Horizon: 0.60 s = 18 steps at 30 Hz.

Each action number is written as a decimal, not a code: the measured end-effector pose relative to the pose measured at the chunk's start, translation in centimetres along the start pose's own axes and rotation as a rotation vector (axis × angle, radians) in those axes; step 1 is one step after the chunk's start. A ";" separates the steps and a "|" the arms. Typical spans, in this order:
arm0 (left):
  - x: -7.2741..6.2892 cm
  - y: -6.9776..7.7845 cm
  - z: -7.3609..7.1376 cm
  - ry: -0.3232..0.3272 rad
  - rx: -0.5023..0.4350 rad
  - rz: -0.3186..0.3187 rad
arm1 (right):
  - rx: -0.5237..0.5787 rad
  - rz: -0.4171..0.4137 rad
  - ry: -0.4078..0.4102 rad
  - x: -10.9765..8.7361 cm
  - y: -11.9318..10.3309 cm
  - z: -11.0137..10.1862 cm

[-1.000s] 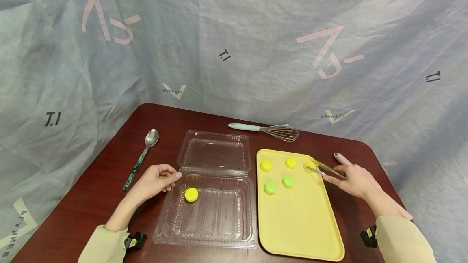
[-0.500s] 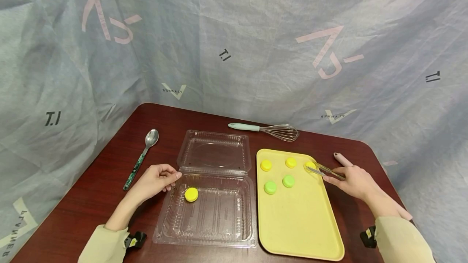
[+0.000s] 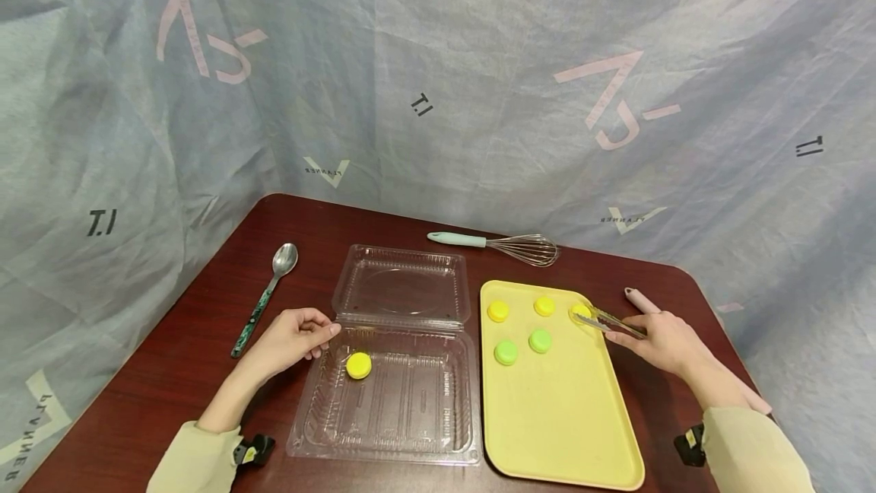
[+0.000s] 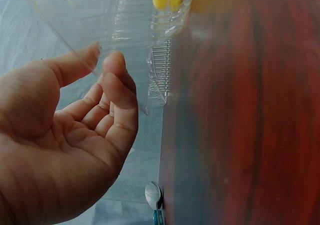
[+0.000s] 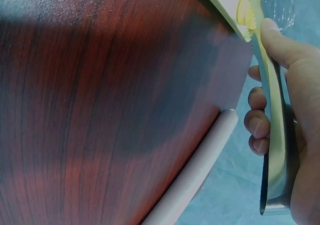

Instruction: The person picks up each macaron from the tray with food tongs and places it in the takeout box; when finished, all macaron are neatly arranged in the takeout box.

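My left hand (image 3: 294,337) pinches the left rim of a clear plastic clamshell box (image 3: 383,456) between thumb and index finger, near the hinge. Inside the box's base lies one yellow macaron (image 3: 359,365); its lid (image 3: 400,287) is folded back flat. In my right hand (image 3: 667,342) are metal tongs (image 5: 274,135), held along their length with thumb on one arm and fingers on the other. The tongs' tips lie around a yellow macaron (image 3: 580,313) at the far right corner of the yellow tray (image 3: 561,417). Two more yellow macarons (image 3: 544,306) and two green macarons (image 3: 506,352) sit on this tray.
A whisk (image 3: 520,247) with a pale green handle lies behind box and tray. To the left is a spoon (image 3: 256,318) with a green patterned handle. Beneath the right forearm runs a pale pink rod (image 5: 200,170). A grey cloth (image 3: 438,97) hangs behind the table.
The arms of the tongs have drawn closer together around the yellow macaron at the tray's corner. My left hand and the box keep their places.
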<state>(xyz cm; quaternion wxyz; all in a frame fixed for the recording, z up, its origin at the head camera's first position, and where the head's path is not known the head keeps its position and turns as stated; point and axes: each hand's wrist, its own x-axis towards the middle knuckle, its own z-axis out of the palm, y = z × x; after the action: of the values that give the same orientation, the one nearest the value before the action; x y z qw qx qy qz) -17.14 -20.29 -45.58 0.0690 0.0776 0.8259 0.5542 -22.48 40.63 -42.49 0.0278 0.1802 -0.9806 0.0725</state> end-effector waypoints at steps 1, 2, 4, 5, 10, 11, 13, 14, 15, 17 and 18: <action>0.0 0.0 0.0 0.001 0.000 -0.001 | 0.000 -0.002 0.001 0.0 0.0 0.0; 0.0 0.1 0.0 0.001 0.000 -0.003 | 0.001 -0.006 0.002 0.0 0.0 0.0; 0.0 0.1 0.0 0.003 0.002 -0.006 | 0.001 -0.011 0.003 0.0 0.0 0.0; 0.0 0.2 0.0 0.003 0.002 -0.007 | 0.001 -0.013 0.004 0.0 0.0 0.0; -0.1 0.2 0.0 0.005 -0.005 -0.004 | 0.010 -0.003 0.001 0.0 0.1 -0.2; -0.1 0.2 0.0 0.004 -0.007 -0.003 | 0.011 -0.002 0.002 0.0 0.1 -0.3; -0.1 0.2 0.0 0.004 -0.008 0.000 | 0.016 -0.001 0.003 0.0 0.2 -0.4; -0.1 0.2 0.0 0.005 -0.007 0.000 | 0.019 -0.001 0.005 0.0 0.2 -0.4; -0.1 0.2 0.0 0.005 -0.006 -0.001 | 0.020 -0.002 0.006 0.0 0.2 -0.4; -0.1 0.2 0.0 0.007 -0.003 -0.003 | 0.027 -0.003 0.008 0.0 0.2 -0.6; -0.1 0.2 0.0 0.008 -0.001 -0.005 | 0.029 -0.004 0.006 0.0 0.1 -0.6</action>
<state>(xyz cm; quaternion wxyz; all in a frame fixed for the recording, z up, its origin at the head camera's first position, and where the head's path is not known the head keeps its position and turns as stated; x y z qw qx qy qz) -17.07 -20.21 -45.38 0.0669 0.0733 0.8262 0.5546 -22.48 40.83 -41.87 0.0285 0.1822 -0.9790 0.0875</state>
